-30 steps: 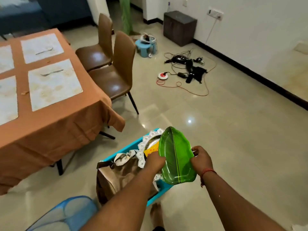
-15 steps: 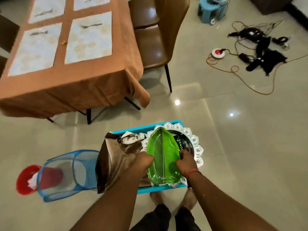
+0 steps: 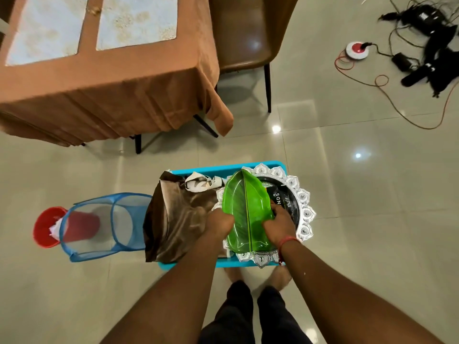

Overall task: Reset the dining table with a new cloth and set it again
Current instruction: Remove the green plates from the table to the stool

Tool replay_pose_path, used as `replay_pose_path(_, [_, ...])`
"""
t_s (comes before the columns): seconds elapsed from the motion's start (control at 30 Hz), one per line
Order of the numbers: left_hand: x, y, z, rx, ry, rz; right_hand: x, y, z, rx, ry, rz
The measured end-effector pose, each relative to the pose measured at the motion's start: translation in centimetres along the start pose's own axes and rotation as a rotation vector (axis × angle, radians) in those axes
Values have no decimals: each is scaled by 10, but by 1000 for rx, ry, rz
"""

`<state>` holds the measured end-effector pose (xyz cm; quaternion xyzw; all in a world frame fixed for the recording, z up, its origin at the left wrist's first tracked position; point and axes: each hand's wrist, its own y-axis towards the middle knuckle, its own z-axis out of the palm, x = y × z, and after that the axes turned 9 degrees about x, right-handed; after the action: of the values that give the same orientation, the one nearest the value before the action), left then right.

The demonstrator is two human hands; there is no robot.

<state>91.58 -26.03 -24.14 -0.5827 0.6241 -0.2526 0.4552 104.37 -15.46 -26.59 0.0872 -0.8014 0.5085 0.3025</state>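
Both hands hold a green leaf-shaped plate [image 3: 246, 212] over a blue tray [image 3: 198, 170] that sits on the floor just short of the near right corner of the desk [image 3: 104, 78]. The left hand [image 3: 219, 223] grips the plate's left rim and the right hand [image 3: 279, 220] its right rim, fingers curled over the edges and pinching it. The plate lies across a silver platter with a scalloped rim [image 3: 306, 212], which also holds a dark packet [image 3: 280, 197]. A folded brown cloth [image 3: 178, 219] fills the tray's left side, with a crumpled white cloth [image 3: 198, 184] at its far edge. On the desk the orange tablecloth [image 3: 149, 95] and two pale placemats [image 3: 136, 21] remain in place, so the clearing step looks to be in hand: tableware is being gathered in the tray. The next move probably calls for settling the plate flat on the platter and letting go, then going back to lift the mats and pull off the old cloth. A blue mesh hamper [image 3: 104, 224] lies on its side left of the tray, against a red bucket [image 3: 47, 227].
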Motion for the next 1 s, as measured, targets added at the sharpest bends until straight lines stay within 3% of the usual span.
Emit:
replay_pose_path(0.43, [-6, 6, -3, 42, 35, -2, 6, 5, 4, -14, -83, 47])
replay_pose_path(0.57, [-6, 1, -9, -86, 173, 28, 6, 8, 4, -19, -122, 60])
replay_pose_path(0.67, [-14, -11, -13, -173, 343, 190, 15, 0, -2, -24, -200, 38])
replay_pose_path(0.8, [-53, -30, -16, -166, 539, 419, 43, -19, -38, -53, -307, -66])
replay_pose_path(0.9, [-104, -44, -13, -213, 694, 605, 72, -30, -92, -58, -523, -159])
replay_pose_path(1.0, [-162, -64, -12, -319, 819, 722, 99, -33, -157, -178, -753, -302])
